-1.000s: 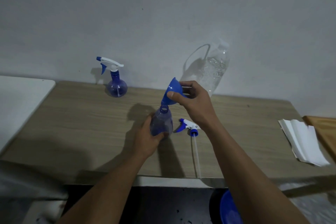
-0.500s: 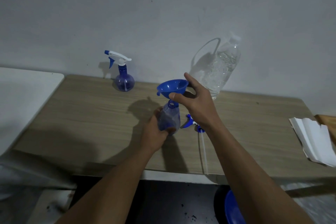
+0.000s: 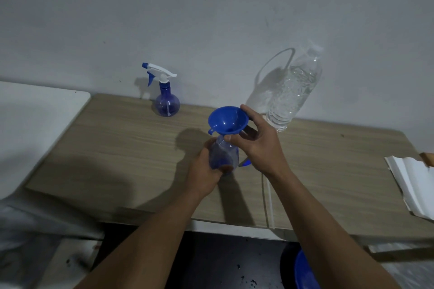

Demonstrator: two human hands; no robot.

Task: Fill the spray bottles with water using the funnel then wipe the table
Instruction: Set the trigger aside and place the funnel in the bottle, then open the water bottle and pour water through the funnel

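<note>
Left hand (image 3: 203, 171) is gripping the open spray bottle (image 3: 224, 156) on the tabletop (image 3: 122, 148), right hand (image 3: 257, 142) is pinching the blue funnel (image 3: 227, 120) sitting in its neck.

The open bottle (image 3: 224, 155) stands mid-worktop (image 3: 117, 148) with the funnel (image 3: 226, 119) on its neck. The left hand (image 3: 203, 171) grips it from the near side and the right hand (image 3: 260, 145) holds the funnel from the right. By the far wall stand a capped spray bottle (image 3: 166, 98) to the left and a water bottle (image 3: 293, 94) to the right. A spray head (image 3: 245, 162) lies just right of the open bottle — partly under the right wrist. A paper stack (image 3: 413, 183) lies at the right end.
</note>
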